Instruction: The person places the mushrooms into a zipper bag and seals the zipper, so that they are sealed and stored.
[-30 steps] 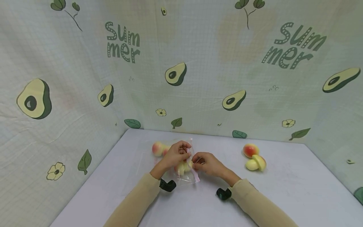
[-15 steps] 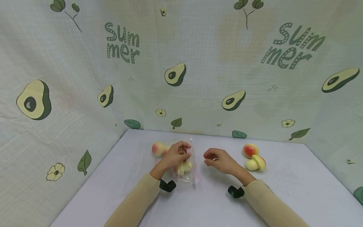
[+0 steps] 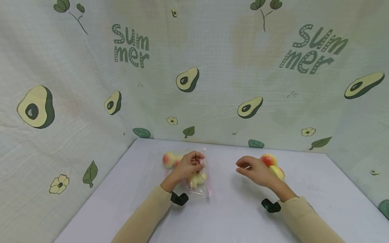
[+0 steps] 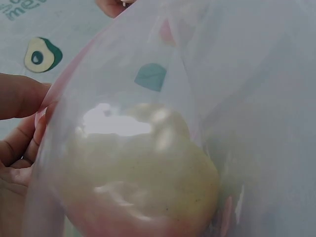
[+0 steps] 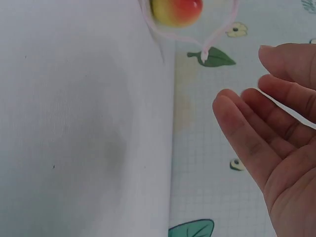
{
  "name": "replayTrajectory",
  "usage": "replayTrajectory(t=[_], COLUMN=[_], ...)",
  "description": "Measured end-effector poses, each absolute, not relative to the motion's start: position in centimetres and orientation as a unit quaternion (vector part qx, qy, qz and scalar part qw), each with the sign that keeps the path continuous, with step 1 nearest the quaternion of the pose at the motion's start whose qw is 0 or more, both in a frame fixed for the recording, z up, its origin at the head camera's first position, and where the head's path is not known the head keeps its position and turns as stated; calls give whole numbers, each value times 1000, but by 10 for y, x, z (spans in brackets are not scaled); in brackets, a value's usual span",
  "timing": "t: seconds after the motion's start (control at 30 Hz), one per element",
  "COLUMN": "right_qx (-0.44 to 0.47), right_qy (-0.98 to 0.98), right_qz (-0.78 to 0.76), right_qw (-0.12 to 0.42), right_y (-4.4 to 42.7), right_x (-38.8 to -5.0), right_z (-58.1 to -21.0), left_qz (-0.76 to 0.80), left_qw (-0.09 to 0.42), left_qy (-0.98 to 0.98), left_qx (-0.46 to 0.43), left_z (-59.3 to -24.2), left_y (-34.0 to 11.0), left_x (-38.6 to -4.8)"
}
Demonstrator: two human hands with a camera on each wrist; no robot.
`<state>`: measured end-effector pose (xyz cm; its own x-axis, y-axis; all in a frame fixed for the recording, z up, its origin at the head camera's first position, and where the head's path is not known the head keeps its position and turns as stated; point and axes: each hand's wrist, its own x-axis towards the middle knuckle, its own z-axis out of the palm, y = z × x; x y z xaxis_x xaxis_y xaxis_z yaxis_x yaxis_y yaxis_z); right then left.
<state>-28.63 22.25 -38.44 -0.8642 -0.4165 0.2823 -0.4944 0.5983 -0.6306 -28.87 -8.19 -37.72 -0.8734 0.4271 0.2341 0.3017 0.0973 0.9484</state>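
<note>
A clear plastic bag (image 3: 200, 192) with a pink edge lies left of the middle of the table, with several yellow-and-red fruits (image 3: 168, 159) in it. My left hand (image 3: 186, 167) pinches the bag's edge between thumb and fingers; in the left wrist view the pink edge (image 4: 64, 84) sits in that pinch beside a pale fruit (image 4: 143, 182). My right hand (image 3: 256, 171) is over the table with relaxed, slightly bent fingers and nothing in them. Just beyond it lie a red-and-yellow fruit (image 3: 269, 160) and a yellowish one (image 3: 278, 172), partly hidden by the hand.
The white table (image 3: 225, 222) reaches back to a hanging cloth (image 3: 212, 101) printed with avocados and leaves, which also stands along the left and right sides. Black wrist cameras (image 3: 180, 198) are strapped on both wrists.
My right hand has let go of the bag's edge and moved right, to the fruits there. The bag's opening has narrowed. My left hand has kept its place and its pinch.
</note>
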Motion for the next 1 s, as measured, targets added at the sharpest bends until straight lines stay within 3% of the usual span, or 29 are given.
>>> replayTrajectory(t=[0.23, 0.6, 1.0], right_qx=[257, 180, 158], right_qy=[-897, -930, -936], right_qz=[346, 302, 294], right_qw=[95, 110, 108], right_y=[246, 282, 313], right_x=[-284, -279, -280], right_z=[-382, -379, -385], left_qz=[619, 622, 623], left_qw=[44, 39, 47], left_qy=[745, 746, 743], left_qx=[246, 234, 240], left_z=[-375, -399, -392], left_y=[-83, -83, -82], left_x=[-288, -307, -301])
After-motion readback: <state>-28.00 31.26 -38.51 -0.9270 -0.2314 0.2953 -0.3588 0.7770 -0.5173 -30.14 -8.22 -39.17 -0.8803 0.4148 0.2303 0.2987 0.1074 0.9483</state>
